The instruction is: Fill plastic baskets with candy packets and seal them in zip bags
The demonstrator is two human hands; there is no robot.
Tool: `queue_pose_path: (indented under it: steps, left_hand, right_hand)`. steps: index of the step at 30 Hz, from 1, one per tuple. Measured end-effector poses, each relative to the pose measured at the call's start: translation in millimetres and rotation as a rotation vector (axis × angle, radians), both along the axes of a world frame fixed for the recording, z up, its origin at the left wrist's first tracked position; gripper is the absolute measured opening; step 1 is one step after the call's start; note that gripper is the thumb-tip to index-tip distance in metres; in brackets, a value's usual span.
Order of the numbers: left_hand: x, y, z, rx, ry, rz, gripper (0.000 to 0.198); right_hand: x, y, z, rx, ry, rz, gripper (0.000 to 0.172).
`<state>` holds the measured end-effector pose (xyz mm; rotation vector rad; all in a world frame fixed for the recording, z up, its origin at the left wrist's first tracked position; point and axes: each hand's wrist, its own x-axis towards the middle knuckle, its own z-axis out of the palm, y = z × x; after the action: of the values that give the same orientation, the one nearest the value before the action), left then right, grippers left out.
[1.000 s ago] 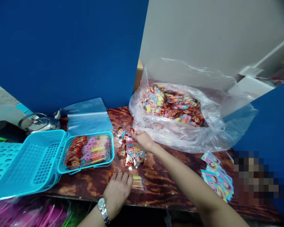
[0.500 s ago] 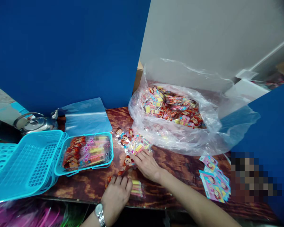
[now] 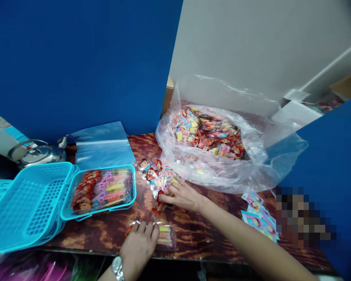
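Here, a clear packet (image 3: 165, 235) is pinned to the desk (image 3: 219, 230) near its front edge by the left hand (image 3: 139, 242), whose fingers are laid over it, slightly apart; whether they are clamped on it cannot be told. Just beyond, a loose pile (image 3: 152, 171) of similar packets is touched at its near end by the right hand (image 3: 181, 194); its thumb is held apart from the other fingers, and whether anything is gripped between them cannot be told. A watch (image 3: 117, 265) is worn on the left wrist. To the left, a row of packets (image 3: 111, 187) is held in a blue basket (image 3: 134, 177), beside stacked baskets (image 3: 43, 191). Behind these, a sheet (image 3: 102, 146) and a kettle (image 3: 36, 155) are seen. More packets are contained in the open bag (image 3: 219, 175) behind the right hand, and cards (image 3: 260, 218) are spread to the right.
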<state>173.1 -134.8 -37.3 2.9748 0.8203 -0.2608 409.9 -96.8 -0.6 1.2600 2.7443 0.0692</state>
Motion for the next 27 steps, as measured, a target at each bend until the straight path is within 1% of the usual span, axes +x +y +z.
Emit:
queue_pose_path:
  steps: [1,3,5,6,9,11,13,15,17,20,21,22,24,25,26,27]
  left_hand:
    - [0,0,-1.1,0.001,0.005,-0.003,0.038]
    - [-1,1,-2.5,-0.004,0.008,-0.011,0.037]
    - [-1,2,-2.4,-0.017,0.013,-0.02,0.038]
    - [-1,2,-1.8,-0.027,0.021,-0.022,0.038]
    - [0,2,1.2,-0.068,0.047,-0.02,0.039]
    - [1,3,3.4,-0.091,0.053,-0.015,0.039]
    - [1,3,5.2,-0.105,0.05,-0.01,0.039]
    - [1,3,6.5,-0.122,0.046,-0.007,0.039]
    - [0,3,7.8,-0.146,0.046,-0.003,0.039]
    - [0,3,11.3,-0.191,0.051,-0.011,0.038]
    - [0,2,12.9,-0.208,0.056,-0.021,0.037]
    - [1,2,14.5,-0.225,0.061,-0.032,0.037]
    - [3,2,17.3,-0.242,0.074,-0.04,0.038]
    - [5,2,18.2,-0.239,0.077,-0.04,0.039]
    - [6,2,18.7,-0.232,0.079,-0.036,0.04]
    - [8,2,18.7,-0.223,0.077,-0.031,0.039]
  right_hand:
    - [-1,-4,1.9,-0.027,0.009,-0.027,0.035]
    - [2,-9,8.4,-0.124,0.026,-0.098,0.031]
    - [9,-7,15.7,-0.232,0.042,-0.154,0.024]
    - [15,-4,18.5,-0.262,0.047,-0.163,0.023]
    - [32,11,19.0,-0.237,0.037,-0.149,0.029]
    - [40,19,12.9,-0.215,0.011,-0.108,0.031]
    - [42,21,5.1,-0.197,-0.006,-0.065,0.031]
    - [39,15,-0.8,-0.144,-0.007,-0.041,0.025]
    - [35,0,-3.5,-0.103,-0.012,-0.028,0.02]
    - [29,-25,-3.1,-0.164,0.01,-0.046,0.026]
    - [26,-31,-2.4,-0.201,0.04,-0.093,0.032]
    - [22,-36,-1.6,-0.237,0.082,-0.173,0.042]
    - [11,-39,-0.2,-0.291,0.189,-0.386,0.066]
    - [3,-37,0.3,-0.308,0.238,-0.483,0.071]
    - [-6,-35,0.5,-0.318,0.269,-0.547,0.071]
    - [-15,-32,0.3,-0.322,0.281,-0.571,0.068]
